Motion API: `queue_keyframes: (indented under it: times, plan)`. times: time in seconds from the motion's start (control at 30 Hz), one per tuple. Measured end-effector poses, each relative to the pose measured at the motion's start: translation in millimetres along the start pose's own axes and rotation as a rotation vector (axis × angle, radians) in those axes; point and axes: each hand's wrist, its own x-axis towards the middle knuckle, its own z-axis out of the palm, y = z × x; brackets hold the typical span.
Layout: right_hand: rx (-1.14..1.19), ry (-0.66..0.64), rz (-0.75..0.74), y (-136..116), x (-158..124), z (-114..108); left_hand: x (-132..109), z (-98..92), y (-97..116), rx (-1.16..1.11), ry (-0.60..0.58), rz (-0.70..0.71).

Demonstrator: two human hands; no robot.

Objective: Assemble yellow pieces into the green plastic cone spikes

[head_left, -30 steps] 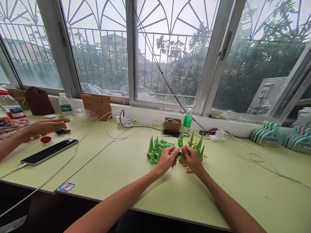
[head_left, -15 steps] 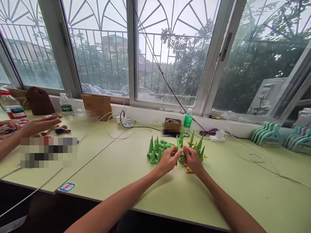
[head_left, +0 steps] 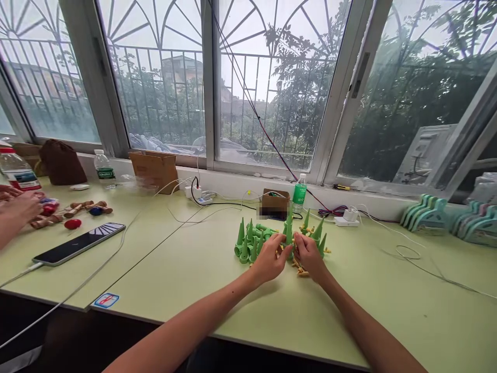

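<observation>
My left hand (head_left: 268, 257) is closed around a green plastic plant-watering spike (head_left: 288, 235), thumb low and fingers higher. Its tip points up. Close against its right side, my right hand (head_left: 308, 253) is pinched; what lies between its fingertips is mostly hidden, with a bit of yellow showing. Several more green spikes (head_left: 241, 231) stand and lie to the left of my hands, and others (head_left: 318, 230) stand behind and to the right. Small yellow plastic pieces (head_left: 302, 272) lie beneath my right hand.
A green-labelled bottle (head_left: 300, 192) and small cardboard box (head_left: 275, 199) stand behind. Cables and a power strip (head_left: 347, 221) run along the wall. Hangers (head_left: 425, 215) sit right. At left are a phone (head_left: 79, 243), wooden toys (head_left: 79, 208) and another person's hands (head_left: 19, 210).
The spike between my hands has turned more upright, and my left fingers have shifted on it. The other person's hands have drawn back left, uncovering a red ball.
</observation>
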Motion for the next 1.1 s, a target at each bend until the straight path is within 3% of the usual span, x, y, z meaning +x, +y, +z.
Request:
queue_keyframes:
  times: [0.43,0.87,1.1]
  plan:
    - [0.128,-0.007,0.023,-6.3,0.1,1.5,-4.1,-0.7,-5.7,0.167,0.011,0.135]
    - [0.037,0.019,-0.032,-2.3,0.6,3.9,-2.1,3.6,-2.7,0.127,0.086,0.040]
    - [-0.100,0.050,-0.106,-5.6,-1.1,5.4,-0.9,7.3,-3.7,0.048,0.198,-0.046]
